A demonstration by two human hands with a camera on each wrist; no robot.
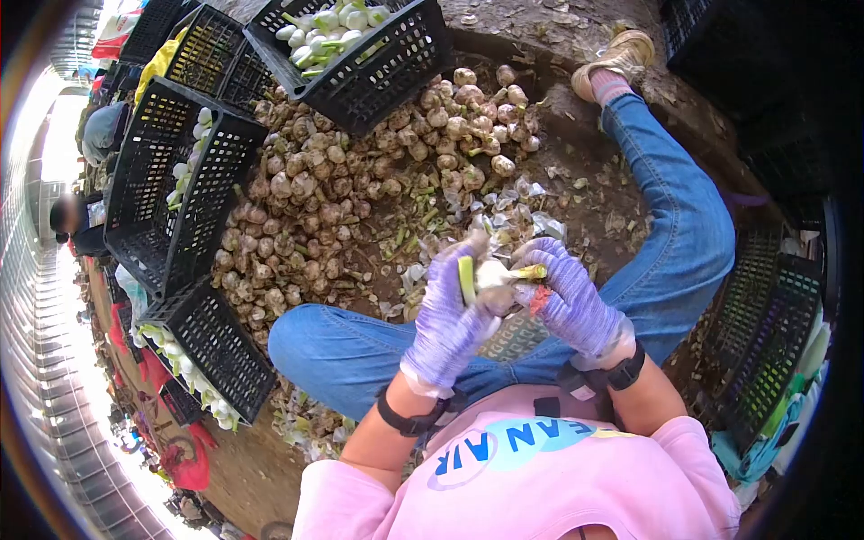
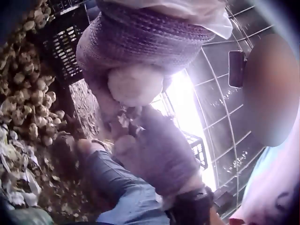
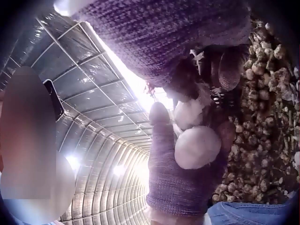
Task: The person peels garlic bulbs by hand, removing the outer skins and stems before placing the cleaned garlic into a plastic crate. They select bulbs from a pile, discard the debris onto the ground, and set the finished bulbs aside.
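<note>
Both hands wear purple knit gloves and meet over my lap. My left hand (image 1: 447, 315) grips a white peeled garlic bulb (image 1: 493, 274), with a yellow-green strip (image 1: 466, 280) standing by its thumb. My right hand (image 1: 567, 301) pinches the greenish stalk (image 1: 531, 271) that sticks out of the bulb's right side. In the left wrist view, the bulb (image 2: 136, 85) sits under the left glove (image 2: 140, 37) with the right glove (image 2: 159, 150) below. From the right wrist, the bulb (image 3: 197, 147) lies in the left glove (image 3: 176, 183), below the right glove (image 3: 164, 37).
A large pile of unpeeled garlic (image 1: 360, 180) covers the ground ahead, with papery peelings (image 1: 504, 211) nearer me. Black crates stand round it: one with white bulbs (image 1: 360, 54), others at left (image 1: 171, 198), lower left (image 1: 211, 346) and right (image 1: 765, 333). My jeans legs flank the hands.
</note>
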